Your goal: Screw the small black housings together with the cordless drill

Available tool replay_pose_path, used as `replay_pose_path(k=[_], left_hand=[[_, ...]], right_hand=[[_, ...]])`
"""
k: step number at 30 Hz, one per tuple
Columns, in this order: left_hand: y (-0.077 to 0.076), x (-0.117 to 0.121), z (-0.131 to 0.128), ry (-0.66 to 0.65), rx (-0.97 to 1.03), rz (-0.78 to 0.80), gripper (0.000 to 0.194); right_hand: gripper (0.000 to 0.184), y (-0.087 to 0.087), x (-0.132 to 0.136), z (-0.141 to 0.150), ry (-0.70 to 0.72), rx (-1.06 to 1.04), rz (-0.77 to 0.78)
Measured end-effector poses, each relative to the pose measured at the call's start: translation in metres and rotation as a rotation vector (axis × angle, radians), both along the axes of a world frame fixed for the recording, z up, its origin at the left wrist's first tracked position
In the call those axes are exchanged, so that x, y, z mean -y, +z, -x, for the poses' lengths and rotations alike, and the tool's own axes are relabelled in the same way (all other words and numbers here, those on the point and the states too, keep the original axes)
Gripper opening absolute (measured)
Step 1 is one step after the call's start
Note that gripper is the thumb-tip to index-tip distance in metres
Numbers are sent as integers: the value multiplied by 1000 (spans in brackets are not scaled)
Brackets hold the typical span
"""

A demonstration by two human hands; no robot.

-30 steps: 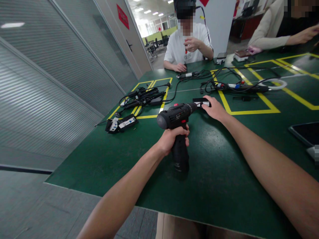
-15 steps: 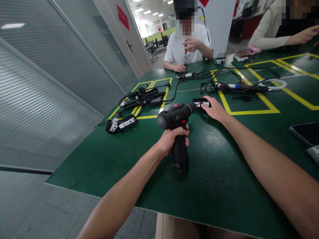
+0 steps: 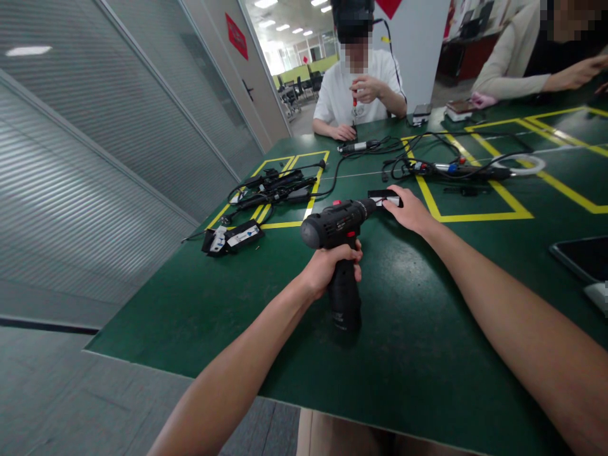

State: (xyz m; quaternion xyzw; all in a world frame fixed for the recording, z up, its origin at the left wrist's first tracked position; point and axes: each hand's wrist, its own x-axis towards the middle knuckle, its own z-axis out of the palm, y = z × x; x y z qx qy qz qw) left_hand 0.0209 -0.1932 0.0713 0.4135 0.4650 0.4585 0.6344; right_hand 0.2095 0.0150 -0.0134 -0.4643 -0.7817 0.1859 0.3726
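Note:
A black cordless drill [image 3: 338, 225] with red buttons stands almost upright over the green table [image 3: 408, 354]. My left hand [image 3: 330, 263] is wrapped round its handle. The drill's chuck points away from me and to the right, toward a small black box with a white label [image 3: 379, 196]. Closed on the right end of that box is my right hand [image 3: 407, 209], which steadies it on the table. The drill's front end lies close to the box; I cannot tell whether the bit touches it.
Black cables and adapters [image 3: 275, 189] lie at the left, near two labelled black pieces [image 3: 232, 238]. More tools with cables [image 3: 456, 168] are at the right, inside yellow tape. A phone [image 3: 582, 256] lies at the right edge. Across the table, a person in white [image 3: 327, 95] holds a red-handled screwdriver [image 3: 354, 100].
Almost nothing differs. The whole view has shifted slightly, while both my hands, the drill and the black box keep the same arrangement.

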Motion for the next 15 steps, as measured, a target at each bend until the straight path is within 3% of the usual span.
replay_pose_path(k=[15], left_hand=[[1,1,0,-2,0,2,23]], right_hand=[[51,1,1,-1,15,15,-21]])
